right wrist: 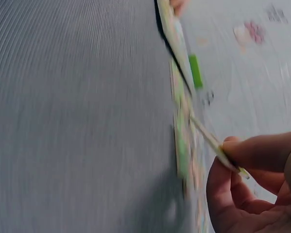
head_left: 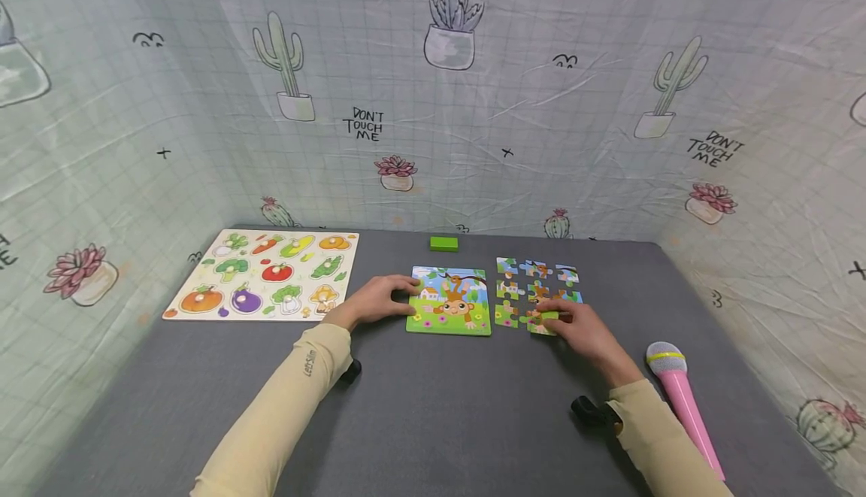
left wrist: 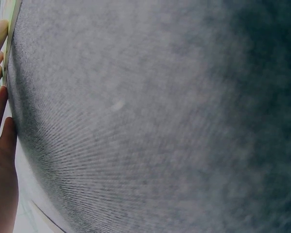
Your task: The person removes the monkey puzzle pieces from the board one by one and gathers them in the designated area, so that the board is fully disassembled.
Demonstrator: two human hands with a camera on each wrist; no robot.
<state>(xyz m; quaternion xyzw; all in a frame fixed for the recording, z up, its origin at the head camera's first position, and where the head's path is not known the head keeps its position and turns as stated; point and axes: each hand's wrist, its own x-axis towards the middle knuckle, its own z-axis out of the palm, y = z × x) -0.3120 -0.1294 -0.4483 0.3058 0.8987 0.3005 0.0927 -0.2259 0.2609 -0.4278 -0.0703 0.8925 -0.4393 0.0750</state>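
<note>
A square puzzle board with a monkey picture lies at the middle of the table. At its left edge rests my left hand, fingertips and thumb spread along the side; in the left wrist view those fingers look fairly straight. My right hand is over the front right of the loose jigsaw pieces. It pinches one green-edged jigsaw piece between thumb and fingers, tilted above the others in the right wrist view. Part of the right-hand pieces is hidden behind this hand.
A vegetable peg puzzle board lies at the left, beside the left forearm. Behind the monkey board is a small green block. A pink toy microphone lies at the right, close to the right sleeve. Patterned cloth walls in the table.
</note>
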